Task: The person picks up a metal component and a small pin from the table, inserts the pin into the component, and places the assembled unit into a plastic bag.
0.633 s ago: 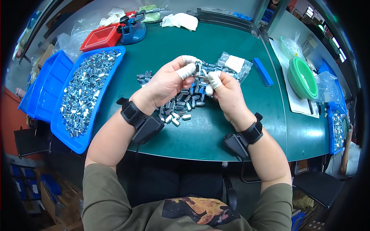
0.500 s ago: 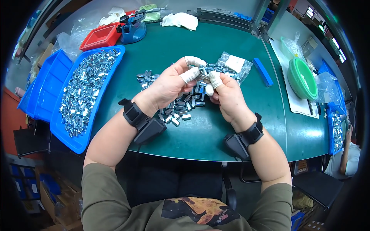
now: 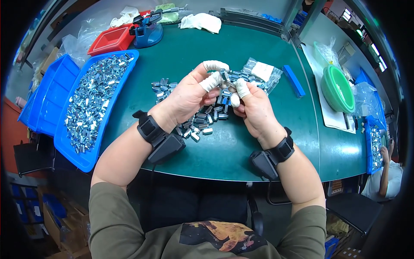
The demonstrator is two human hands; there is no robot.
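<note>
My left hand [image 3: 189,91], its thumb and forefinger in white finger cots, pinches a small shiny metal hex nut [image 3: 223,73] above the table. Opposite it, my right hand [image 3: 255,105], with the same white covers, closes on a slim metal piece [image 3: 230,84] that meets the nut. Its exact kind is too small to tell. Below and around both hands lie loose long hex nuts [image 3: 202,123] in a scattered heap. Beyond my fingers a clear plastic bag [image 3: 273,77] with a white label lies against more nuts.
At left a blue tray [image 3: 95,151] full of nuts stands by a blue bin [image 3: 54,93]. Behind are a red tray [image 3: 111,41], a micrometer in a blue stand [image 3: 148,36] and a white cloth [image 3: 200,23]. A blue bar [image 3: 294,81] and green basins [image 3: 338,88] lie right; another person [image 3: 385,177] sits beyond.
The nut in my left fingers has tilted slightly, and the slim piece in my right hand shows more plainly. Both hands stay nearly in place. The other person's hand at far right has moved.
</note>
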